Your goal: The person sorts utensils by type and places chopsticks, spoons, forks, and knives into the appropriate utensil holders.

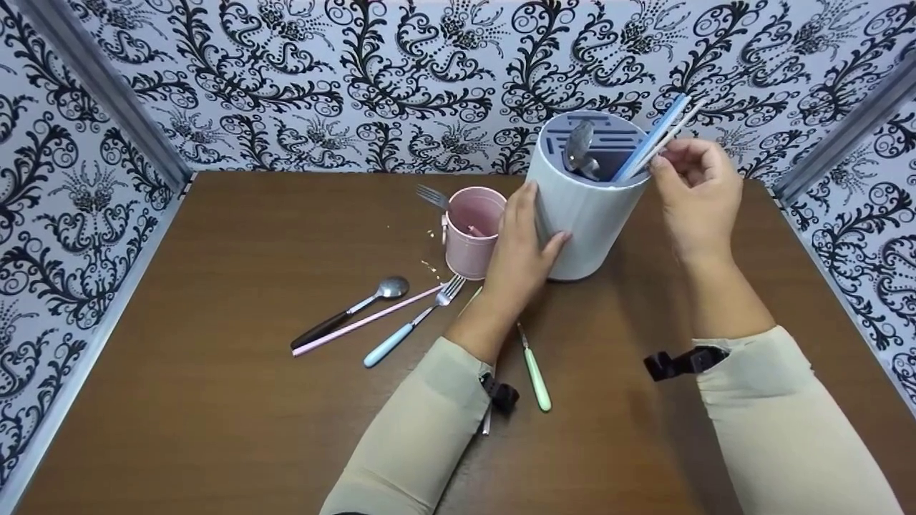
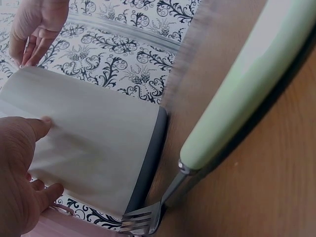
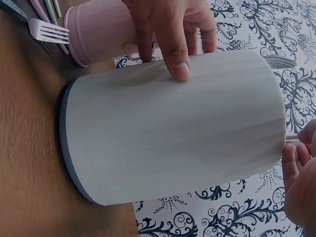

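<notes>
Plenty of room on the worktop point(image 1: 179, 286) left of the spoon point(image 1: 336, 320), and an open lane right of the white holder point(image 1: 597, 222)! But left of it, trouble: the left hand point(image 1: 521, 250) plugs the gap by the pink cup point(image 1: 469, 254). Up top, straws point(image 1: 653, 136) and right hand point(image 1: 698, 197) crowd the rim; patterned wall point(image 1: 458, 93) behind.

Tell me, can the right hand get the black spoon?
Probably not easily: the left hand is in the way, between the right hand and the black spoon. The right hand is also pinching a white stick.
</notes>
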### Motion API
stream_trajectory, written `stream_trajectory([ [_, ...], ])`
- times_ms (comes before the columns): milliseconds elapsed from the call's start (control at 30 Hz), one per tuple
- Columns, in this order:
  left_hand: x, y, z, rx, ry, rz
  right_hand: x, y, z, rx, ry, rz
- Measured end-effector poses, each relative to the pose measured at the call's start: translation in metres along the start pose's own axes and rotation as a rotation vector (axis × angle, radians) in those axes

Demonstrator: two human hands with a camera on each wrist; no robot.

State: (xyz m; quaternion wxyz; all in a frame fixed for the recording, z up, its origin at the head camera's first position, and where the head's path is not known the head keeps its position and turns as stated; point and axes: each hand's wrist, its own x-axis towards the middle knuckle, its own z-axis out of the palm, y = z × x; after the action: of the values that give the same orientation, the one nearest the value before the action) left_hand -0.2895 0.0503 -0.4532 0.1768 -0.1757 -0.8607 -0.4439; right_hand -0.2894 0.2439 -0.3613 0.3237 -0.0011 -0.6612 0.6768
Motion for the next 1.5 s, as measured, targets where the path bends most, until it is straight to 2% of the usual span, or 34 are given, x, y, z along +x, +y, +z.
stream_trajectory([
  [300,-0.001,-0.002,0.000,0.014,0.002,0.008,-0.005,-0.001,-0.002,-0.014,0.017,-0.029],
  [467,-0.002,-0.003,0.000,0.010,0.011,0.018,-0.010,0.002,-0.003,0.021,0.030,-0.018],
  [867,-0.001,-0.001,-0.001,0.007,-0.017,-0.013,-0.028,0.003,-0.003,0.094,0.053,-0.016],
  [1100,0.000,-0.001,0.000,0.009,-0.015,-0.003,-0.046,0.006,-0.005,0.136,0.031,-0.015],
  [1300,-0.001,-0.001,0.001,0.001,0.002,0.033,-0.070,0.015,-0.011,0.148,0.019,0.027],
  [1500,0.000,-0.001,0.000,0.002,0.000,0.025,-0.091,0.027,-0.016,0.161,0.021,0.082],
])
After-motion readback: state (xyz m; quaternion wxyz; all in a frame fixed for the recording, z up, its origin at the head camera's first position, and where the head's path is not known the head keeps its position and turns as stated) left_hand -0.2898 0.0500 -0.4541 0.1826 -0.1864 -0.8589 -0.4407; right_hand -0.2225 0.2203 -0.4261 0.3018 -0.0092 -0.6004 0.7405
